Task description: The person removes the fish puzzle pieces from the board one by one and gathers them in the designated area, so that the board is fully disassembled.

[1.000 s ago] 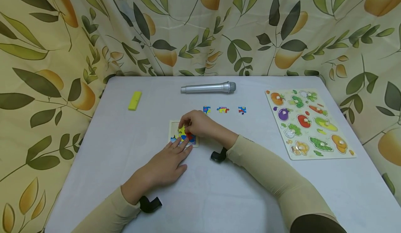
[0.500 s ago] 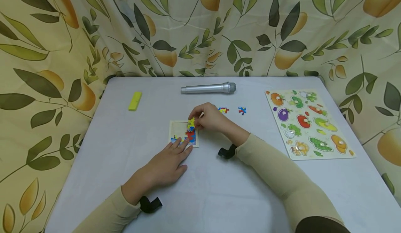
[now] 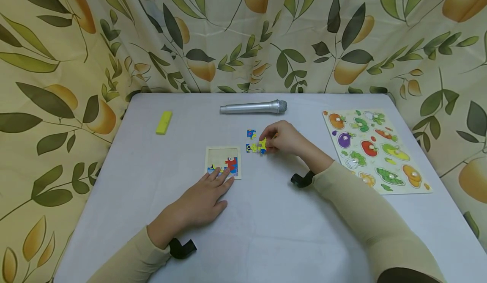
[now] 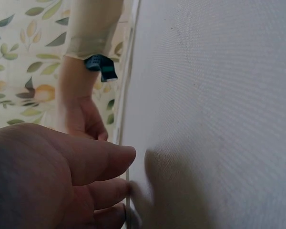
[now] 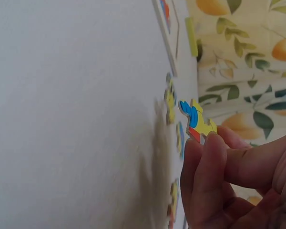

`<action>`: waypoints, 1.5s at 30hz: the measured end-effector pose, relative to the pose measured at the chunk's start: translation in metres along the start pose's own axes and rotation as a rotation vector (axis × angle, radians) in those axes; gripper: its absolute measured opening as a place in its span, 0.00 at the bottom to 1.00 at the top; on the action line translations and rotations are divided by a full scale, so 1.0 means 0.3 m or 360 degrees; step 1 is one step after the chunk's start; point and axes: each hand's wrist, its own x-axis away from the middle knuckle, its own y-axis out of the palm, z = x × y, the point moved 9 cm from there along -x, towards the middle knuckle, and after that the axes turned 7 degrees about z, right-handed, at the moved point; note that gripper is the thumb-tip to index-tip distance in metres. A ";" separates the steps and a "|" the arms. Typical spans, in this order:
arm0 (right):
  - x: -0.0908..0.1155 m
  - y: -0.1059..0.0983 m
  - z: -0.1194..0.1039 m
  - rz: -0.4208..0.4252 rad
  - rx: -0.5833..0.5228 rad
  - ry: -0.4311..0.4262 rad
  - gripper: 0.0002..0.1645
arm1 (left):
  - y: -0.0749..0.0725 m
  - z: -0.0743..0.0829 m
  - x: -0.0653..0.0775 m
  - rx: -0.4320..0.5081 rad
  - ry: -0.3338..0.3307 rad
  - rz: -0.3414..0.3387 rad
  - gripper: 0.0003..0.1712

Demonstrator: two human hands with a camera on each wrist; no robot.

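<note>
My left hand [image 3: 199, 200] lies with its fingers extended, the fingertips on the lower part of a small square puzzle tray [image 3: 239, 166]. Inside that tray are a red and blue piece [image 3: 232, 163] and a partly covered strip of pieces along the bottom. My right hand [image 3: 283, 137] pinches a yellow and blue jigsaw piece [image 5: 198, 121] between thumb and fingers. It holds the piece just above the table, to the right of the tray. Two loose pieces, a blue one [image 3: 251, 133] and a yellow one [image 3: 252, 148], lie beside it. Other loose pieces are mostly hidden behind this hand.
A silver microphone [image 3: 253, 107] lies at the back. To the left is a yellow-green block [image 3: 163, 122]. A vegetable peg board [image 3: 354, 185] occupies the right side, partly behind my right sleeve [image 3: 365, 207]. A patterned curtain [image 3: 243, 29] surrounds the white table [image 3: 266, 232].
My right hand has lifted the yellow and blue jigsaw piece from over the tray and carried it right, beside the loose pieces. The left hand has stayed in place.
</note>
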 end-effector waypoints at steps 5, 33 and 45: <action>0.003 -0.029 0.057 -0.0036 0.0002 0.0084 0.16 | 0.001 0.001 0.000 -0.0015 0.0000 0.0002 0.39; -0.004 -0.031 0.037 0.0069 0.0520 -0.0105 0.15 | -0.003 0.007 0.003 0.0010 0.0024 0.0018 0.39; 0.014 0.038 -0.064 0.0152 0.0550 -0.0316 0.12 | -0.007 0.008 0.006 0.0014 0.0021 0.0019 0.38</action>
